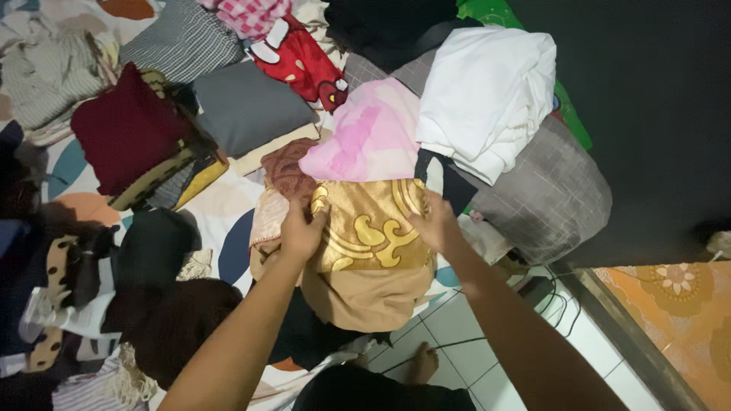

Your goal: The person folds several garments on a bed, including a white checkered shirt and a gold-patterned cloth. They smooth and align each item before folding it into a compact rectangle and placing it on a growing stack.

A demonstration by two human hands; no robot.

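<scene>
Gold-patterned tan cloth (369,243) lies half folded under both hands: left hand (302,232) grips its left edge, right hand (435,224) presses flat on its right. Behind it several folded pieces are stacked; the white garment (487,91) and pink cloth (369,137) look unfolded.
</scene>
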